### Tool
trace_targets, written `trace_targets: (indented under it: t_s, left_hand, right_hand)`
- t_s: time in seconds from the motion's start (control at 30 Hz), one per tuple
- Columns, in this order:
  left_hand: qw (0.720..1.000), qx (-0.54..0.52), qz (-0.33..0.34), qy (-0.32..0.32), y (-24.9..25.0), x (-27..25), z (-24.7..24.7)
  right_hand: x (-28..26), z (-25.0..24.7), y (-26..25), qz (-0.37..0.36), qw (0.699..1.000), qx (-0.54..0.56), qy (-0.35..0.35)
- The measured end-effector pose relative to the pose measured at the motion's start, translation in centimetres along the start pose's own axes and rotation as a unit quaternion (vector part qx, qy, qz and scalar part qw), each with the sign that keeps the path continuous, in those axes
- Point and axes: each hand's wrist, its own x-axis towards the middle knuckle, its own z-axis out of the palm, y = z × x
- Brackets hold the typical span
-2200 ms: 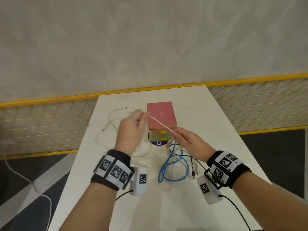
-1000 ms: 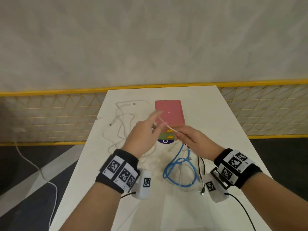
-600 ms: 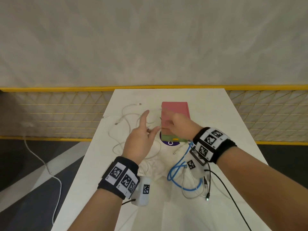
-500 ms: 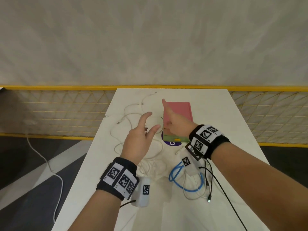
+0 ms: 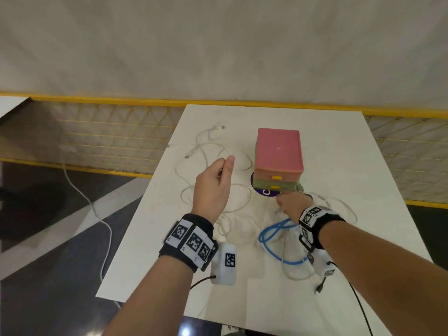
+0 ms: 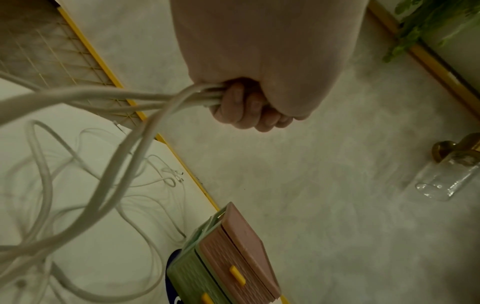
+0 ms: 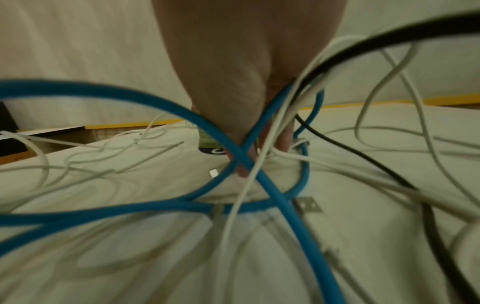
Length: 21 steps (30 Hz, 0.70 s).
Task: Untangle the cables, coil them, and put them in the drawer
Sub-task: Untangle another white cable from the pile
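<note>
Several white strands (image 6: 145, 98) sit clamped in my left fist (image 5: 214, 187), gathering a coil; right fingers (image 7: 283, 135) dip among cables, grip unclear.

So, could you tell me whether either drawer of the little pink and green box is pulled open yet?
No, both drawers sit flush with the box front, their yellow handles in line.

Your head camera looks forward and down over the white table (image 5: 339, 238) from well above. Your left wrist view peers up along the hand, close in, tilted; the right wrist view sits low among cables. All three share the drawer box (image 5: 278, 156).
</note>
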Motion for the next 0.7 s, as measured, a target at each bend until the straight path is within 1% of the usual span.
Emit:
trace_targets:
  t_s: [0.1, 0.13, 0.17, 0.2, 0.23, 0.27, 0.3, 0.37, 0.43, 0.47, 0.5, 0.57, 0.6, 0.63, 0.7]
  left_hand:
    - [1.0, -0.012, -0.005, 0.011, 0.3, -0.2, 0.3]
    - [1.0, -0.015, -0.006, 0.01, 0.4, -0.3, 0.4]
    - [1.0, -0.019, -0.007, 0.008, 0.5, -0.3, 0.5]
    - [1.0, -0.024, -0.009, 0.007, 0.6, -0.3, 0.6]
    - [0.999, -0.035, -0.013, 0.005, 0.7, -0.3, 0.7]
    - [0.999, -0.047, -0.018, 0.003, 0.8, -0.2, 0.8]
    - [0.998, -0.057, -0.022, 0.0, 0.9, -0.1, 1.0]
    - [0.997, -0.067, -0.02, -0.016, 1.6, 0.3, 1.4]
    - [0.995, -0.084, -0.007, -0.046, 2.5, 0.6, 2.2]
    - [0.994, -0.093, -0.003, -0.062, 3.0, 0.8, 2.7]
    - [0.992, -0.099, -0.003, -0.077, 3.4, 0.9, 3.3]
    - [0.99, -0.107, 0.005, -0.094, 4.2, 1.0, 4.1]
    - [0.99, -0.11, 0.012, -0.085, 4.6, 1.0, 4.3]
    - [0.991, -0.111, 0.02, -0.067, 4.9, 1.2, 4.5]
    - [0.992, -0.118, 0.029, -0.026, 5.1, 1.8, 4.6]
  right_hand:
    - [0.2, 1.1, 0.2, 0.003, 0.999, 0.007, 0.034]
    - [0.5, 1.6, 0.4, 0.003, 0.998, 0.022, 0.06]
    - [0.6, 1.8, 0.5, 0.004, 0.994, 0.058, 0.096]
    - [0.7, 1.9, 0.6, 0.0, 0.984, 0.116, 0.137]
    - [0.5, 1.5, 0.6, -0.009, 0.966, 0.194, 0.171]
    - [0.1, 0.8, 0.4, -0.022, 0.937, 0.284, 0.202]
    - [-0.6, -0.3, 0.0, -0.031, 0.901, 0.371, 0.221]
    - [-2.4, -3.0, -1.2, -0.047, 0.828, 0.499, 0.252]
    - [-4.5, -5.6, -2.6, -0.08, 0.764, 0.58, 0.271]
    - [-5.3, -6.5, -3.1, -0.097, 0.741, 0.605, 0.275]
    - [-6.1, -7.3, -3.6, -0.111, 0.727, 0.617, 0.279]
    - [-7.1, -8.0, -4.0, -0.126, 0.719, 0.619, 0.289]
    - [-7.3, -8.1, -4.0, -0.129, 0.72, 0.619, 0.284]
    - [-7.6, -8.0, -3.9, -0.132, 0.725, 0.618, 0.274]
    - [-8.1, -7.5, -3.5, -0.145, 0.747, 0.598, 0.251]
